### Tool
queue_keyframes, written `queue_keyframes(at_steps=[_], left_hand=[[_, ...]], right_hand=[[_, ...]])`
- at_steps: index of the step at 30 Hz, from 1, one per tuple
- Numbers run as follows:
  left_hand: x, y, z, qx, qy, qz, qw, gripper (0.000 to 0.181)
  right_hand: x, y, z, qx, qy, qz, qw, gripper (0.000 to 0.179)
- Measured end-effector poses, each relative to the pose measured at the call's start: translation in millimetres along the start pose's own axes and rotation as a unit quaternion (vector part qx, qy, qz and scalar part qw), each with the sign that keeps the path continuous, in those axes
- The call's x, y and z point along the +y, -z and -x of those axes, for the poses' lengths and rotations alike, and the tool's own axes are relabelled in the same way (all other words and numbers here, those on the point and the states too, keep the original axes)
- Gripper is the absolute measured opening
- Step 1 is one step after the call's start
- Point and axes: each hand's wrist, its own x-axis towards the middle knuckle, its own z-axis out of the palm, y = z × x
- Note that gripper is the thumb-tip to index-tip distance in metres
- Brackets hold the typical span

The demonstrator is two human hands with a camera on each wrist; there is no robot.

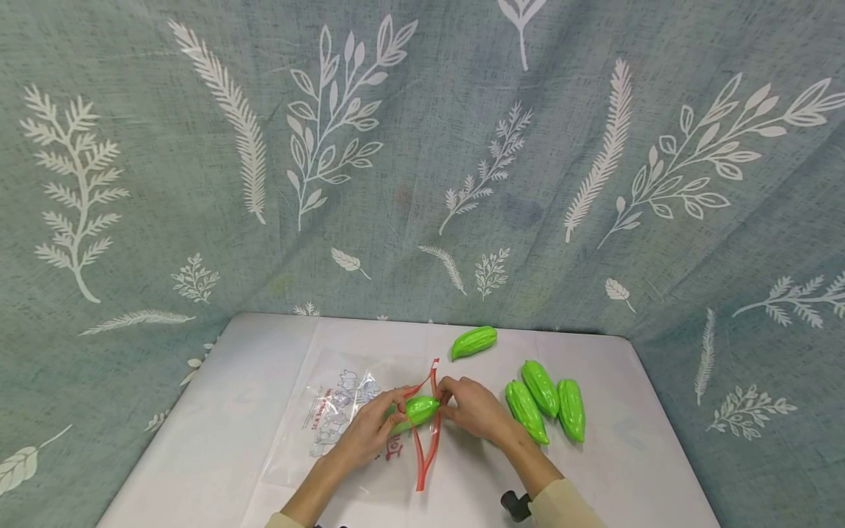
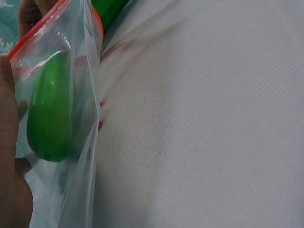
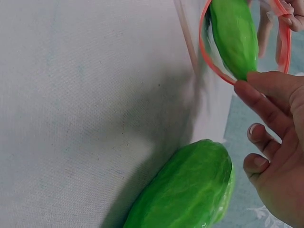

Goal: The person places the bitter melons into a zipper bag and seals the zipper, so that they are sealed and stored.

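A clear zip bag (image 1: 297, 449) with a red zip edge lies on the table, its mouth held apart toward the right. My left hand (image 1: 371, 424) grips the bag beside its mouth. In the left wrist view, a green bitter melon (image 2: 50, 109) shows through the plastic, lengthwise inside the bag. My right hand (image 1: 477, 407) is at the mouth. Its thumb and index finger pinch the melon's narrow tip close to the red edge, as the right wrist view shows; the other fingers (image 3: 259, 137) curl free.
Three more bitter melons (image 1: 540, 389) lie in a group to the right of my right hand. Another bitter melon (image 1: 474, 342) lies near the table's back edge. A small black object (image 1: 515, 506) is by the right sleeve. Patterned cloth (image 1: 409, 183) hangs behind the white table (image 1: 218, 411).
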Motion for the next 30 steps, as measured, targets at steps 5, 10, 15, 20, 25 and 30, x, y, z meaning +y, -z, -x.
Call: queue_keyframes(at_steps=[5, 10, 15, 20, 25, 30], left_hand=[[-0.4, 0.0, 0.2, 0.005, -0.006, 0.001, 1.0, 0.012], [-1.0, 0.1, 0.6, 0.006, -0.008, 0.0, 0.9999, 0.012], [-1.1, -0.5, -0.1, 0.002, -0.003, 0.01, 0.9999, 0.013], [-0.3, -0.7, -0.1, 0.002, 0.009, 0.017, 0.9998, 0.017], [0.1, -0.8, 0.0, 0.007, 0.005, 0.017, 0.9998, 0.018], [0.6, -0.7, 0.2, 0.012, 0.005, 0.011, 0.9999, 0.018]], right_hand=[[0.4, -1.8, -1.1, -0.013, 0.008, -0.002, 0.9999, 0.016], [-0.6, -2.5, -2.2, -0.018, 0.011, -0.007, 0.9997, 0.015], [-2.4, -2.5, -2.4, -0.021, 0.008, -0.006, 0.9997, 0.013], [-4.7, -2.1, -1.4, -0.025, 0.005, -0.007, 0.9997, 0.014], [-6.4, -1.4, -1.7, -0.028, 0.005, -0.011, 0.9995, 0.016], [-6.9, -2.2, -3.1, -0.031, 0.013, -0.022, 0.9992, 0.016]])
